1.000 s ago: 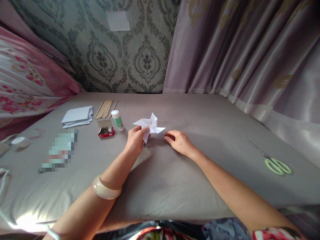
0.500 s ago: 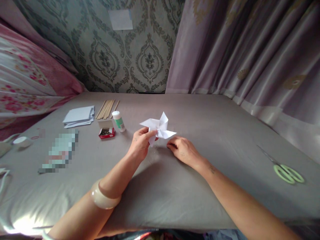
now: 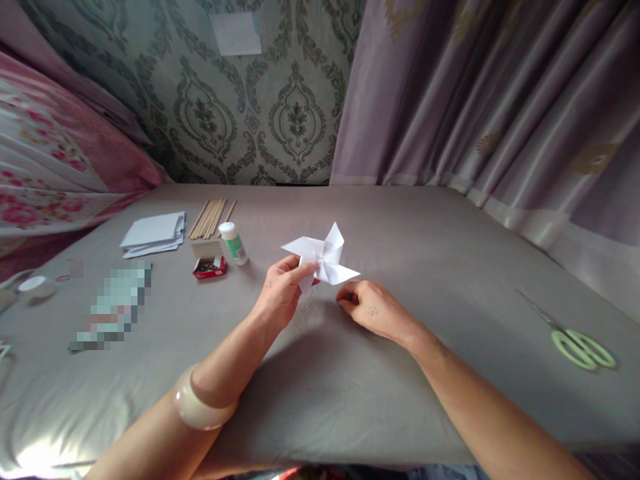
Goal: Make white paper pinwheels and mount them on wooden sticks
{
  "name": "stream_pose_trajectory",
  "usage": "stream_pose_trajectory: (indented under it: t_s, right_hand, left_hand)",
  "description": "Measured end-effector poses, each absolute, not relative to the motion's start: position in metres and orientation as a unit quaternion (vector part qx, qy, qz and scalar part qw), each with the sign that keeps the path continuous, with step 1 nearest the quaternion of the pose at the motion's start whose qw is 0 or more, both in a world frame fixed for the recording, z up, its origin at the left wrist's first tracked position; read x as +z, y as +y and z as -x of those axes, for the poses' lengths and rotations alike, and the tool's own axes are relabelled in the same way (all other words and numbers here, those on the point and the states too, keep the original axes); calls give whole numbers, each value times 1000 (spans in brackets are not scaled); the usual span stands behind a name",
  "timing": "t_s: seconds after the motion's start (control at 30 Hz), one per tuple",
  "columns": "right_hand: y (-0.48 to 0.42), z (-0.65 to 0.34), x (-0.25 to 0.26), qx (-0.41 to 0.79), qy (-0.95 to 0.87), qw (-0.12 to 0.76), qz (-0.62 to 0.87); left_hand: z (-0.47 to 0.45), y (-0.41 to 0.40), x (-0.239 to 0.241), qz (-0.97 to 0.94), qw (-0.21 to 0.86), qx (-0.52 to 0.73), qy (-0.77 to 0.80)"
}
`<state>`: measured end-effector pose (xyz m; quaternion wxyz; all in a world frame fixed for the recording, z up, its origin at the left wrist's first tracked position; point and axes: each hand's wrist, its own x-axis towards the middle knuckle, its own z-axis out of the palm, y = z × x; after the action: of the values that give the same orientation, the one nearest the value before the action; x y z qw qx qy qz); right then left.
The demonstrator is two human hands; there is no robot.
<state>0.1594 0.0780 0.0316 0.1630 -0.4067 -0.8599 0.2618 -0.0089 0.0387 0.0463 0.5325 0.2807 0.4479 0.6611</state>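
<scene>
A white paper pinwheel (image 3: pixel 327 253) with pointed, folded blades is pinched near its centre by my left hand (image 3: pixel 285 283), thumb on top. Just right of it and a little lower, my right hand (image 3: pixel 373 307) is closed with the fingers curled together. Whatever it may hold is hidden by the fingers. The right hand is apart from the paper, close to the lower right blade. A faint, clear, thin thing (image 3: pixel 307 312) lies on the cloth between the hands; I cannot tell what it is.
To the left are a red box of small metal pieces (image 3: pixel 210 268), a white-green glue stick (image 3: pixel 233 243), wooden sticks (image 3: pixel 209 219), stacked white paper (image 3: pixel 154 233) and a blurred-out item (image 3: pixel 113 307). Green-handled scissors (image 3: pixel 583 350) lie right on the grey cloth (image 3: pixel 450 253).
The pinwheel has shifted slightly right in view. My right hand has moved a little down and away from the blade, its fingers still curled. The view has also turned slightly.
</scene>
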Motion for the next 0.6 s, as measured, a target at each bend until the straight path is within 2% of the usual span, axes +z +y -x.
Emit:
stream_pose_trajectory:
  t_s: [0.13, 0.2, 0.33, 0.47, 0.6]
  right_hand:
    - [89, -177, 39, 265, -854, 155, 420]
    - [99, -186, 43, 276, -832, 207, 435]
    - [105, -185, 51, 373, -735, 377, 424]
    - [86, -161, 50, 463, -697, 407, 366]
    - [72, -142, 41, 381, -718, 462, 354]
  left_hand:
    - [8, 38, 46, -280, 521, 667, 454]
    - [7, 37, 46, -280, 516, 669, 457]
    - [6, 37, 42, -302, 495, 664, 471]
    - [4, 37, 40, -331, 477, 663, 473]
    - [0, 36, 40, -343, 465, 667, 469]
